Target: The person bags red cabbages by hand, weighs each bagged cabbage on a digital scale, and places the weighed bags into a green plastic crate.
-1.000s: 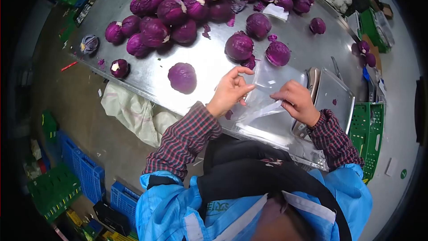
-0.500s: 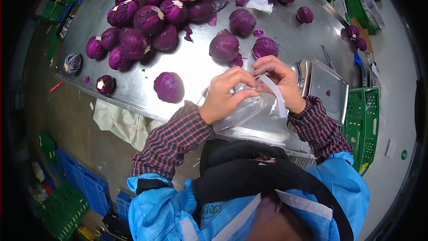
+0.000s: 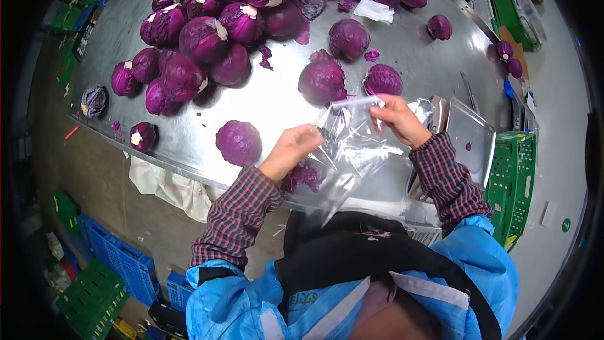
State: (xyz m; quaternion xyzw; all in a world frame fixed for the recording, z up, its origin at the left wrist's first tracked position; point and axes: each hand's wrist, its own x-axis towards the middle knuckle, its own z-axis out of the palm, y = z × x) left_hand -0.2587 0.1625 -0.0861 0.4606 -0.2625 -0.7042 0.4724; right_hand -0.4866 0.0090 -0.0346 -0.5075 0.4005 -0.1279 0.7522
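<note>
A clear plastic bag [image 3: 357, 140] hangs spread out between my hands, with a whitish strip along its top edge. My right hand [image 3: 400, 119] pinches the upper right corner. My left hand [image 3: 292, 150] is closed on the bag's left side; its fingertips are partly hidden by glare and film. Purple cabbage leaf pieces [image 3: 303, 178] show just below my left hand at the table edge. Beyond the bag lie a red cabbage [image 3: 322, 80] and another red cabbage [image 3: 383, 80]. One more red cabbage [image 3: 238, 143] rests left of my left hand.
Several red cabbages [image 3: 204, 39] are heaped at the back of the metal table [image 3: 251, 110]. On the right are a metal tray [image 3: 470, 141], a knife [image 3: 469, 91] and a green crate [image 3: 511, 170]. A white paper scrap [image 3: 374, 10] lies near the heap.
My hands have moved apart, the left one going left and down. The bag, bunched up before, is now stretched open between them, and leaf pieces show below my left hand.
</note>
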